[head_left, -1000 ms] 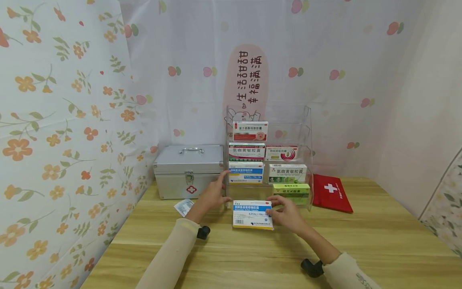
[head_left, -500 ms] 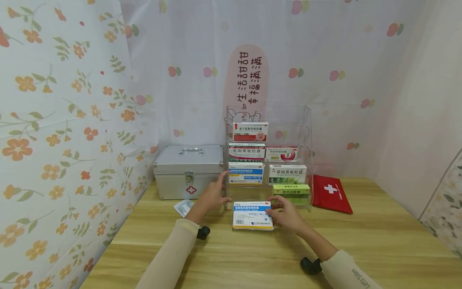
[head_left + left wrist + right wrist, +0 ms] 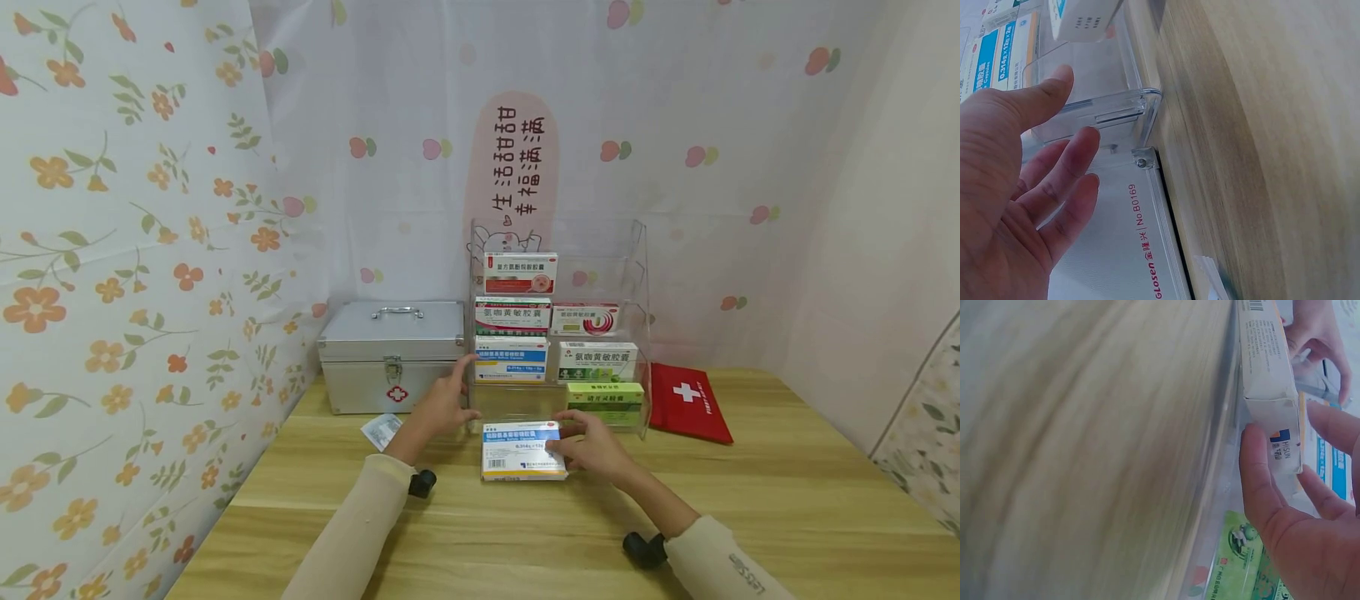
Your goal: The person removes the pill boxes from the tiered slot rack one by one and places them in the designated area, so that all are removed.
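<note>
We've got the white box on the near side of the clear rack, R hand pinching its R end. Prob. light, stiffish card, a bit slick, easily dented, so we'd grip the short ends. L hand, fingers spread, is by rack's L edge; can't tell if touching. Metal case far L, green box R; rack's low lip blocks the far side.

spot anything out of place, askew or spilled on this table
A small, flat, pale packet lies askew on the light wooden table in front of the silver metal case, outside the clear plastic rack. The red, white-crossed pouch also sits slanted beside the rack. No spill shows.
</note>
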`<state>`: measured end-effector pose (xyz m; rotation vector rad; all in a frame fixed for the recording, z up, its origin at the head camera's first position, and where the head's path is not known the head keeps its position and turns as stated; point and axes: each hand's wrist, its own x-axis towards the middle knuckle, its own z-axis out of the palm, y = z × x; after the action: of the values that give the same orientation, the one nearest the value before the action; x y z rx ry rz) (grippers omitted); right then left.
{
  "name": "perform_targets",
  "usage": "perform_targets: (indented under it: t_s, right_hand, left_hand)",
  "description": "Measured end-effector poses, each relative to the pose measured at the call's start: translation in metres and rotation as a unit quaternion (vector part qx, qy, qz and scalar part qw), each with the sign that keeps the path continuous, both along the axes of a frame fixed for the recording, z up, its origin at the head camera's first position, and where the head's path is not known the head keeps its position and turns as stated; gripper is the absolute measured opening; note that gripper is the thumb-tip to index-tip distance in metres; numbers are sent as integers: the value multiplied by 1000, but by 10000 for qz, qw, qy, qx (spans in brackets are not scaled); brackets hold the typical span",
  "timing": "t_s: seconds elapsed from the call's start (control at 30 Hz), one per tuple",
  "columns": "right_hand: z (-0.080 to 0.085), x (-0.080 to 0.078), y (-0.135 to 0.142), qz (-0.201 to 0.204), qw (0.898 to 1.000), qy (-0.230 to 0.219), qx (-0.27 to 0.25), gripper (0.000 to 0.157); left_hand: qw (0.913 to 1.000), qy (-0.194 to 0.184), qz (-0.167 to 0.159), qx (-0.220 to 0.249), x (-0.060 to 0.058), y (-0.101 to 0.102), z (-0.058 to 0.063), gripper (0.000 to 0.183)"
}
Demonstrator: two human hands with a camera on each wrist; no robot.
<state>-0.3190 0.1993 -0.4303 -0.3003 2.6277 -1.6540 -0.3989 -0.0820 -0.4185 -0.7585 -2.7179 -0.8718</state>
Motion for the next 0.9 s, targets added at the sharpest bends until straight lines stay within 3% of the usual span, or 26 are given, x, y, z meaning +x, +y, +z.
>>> perform_targets:
  t_s: [0.13, 0.6, 0.9]
  right_hand:
    - [1, 1, 0, 185, 9998, -43, -11, 57]
    - [-5, -8, -1, 244, 9983, -236, 468, 59]
    - [-7, -13, -1, 307, 9976, -381, 480, 47]
  left_hand:
    - [10000, 0, 16, -19, 0, 0, 0, 105]
    - [9995, -230, -209, 82, -1, -3, 1, 95]
    - [9995, -234, -49, 217, 2, -5, 3, 96]
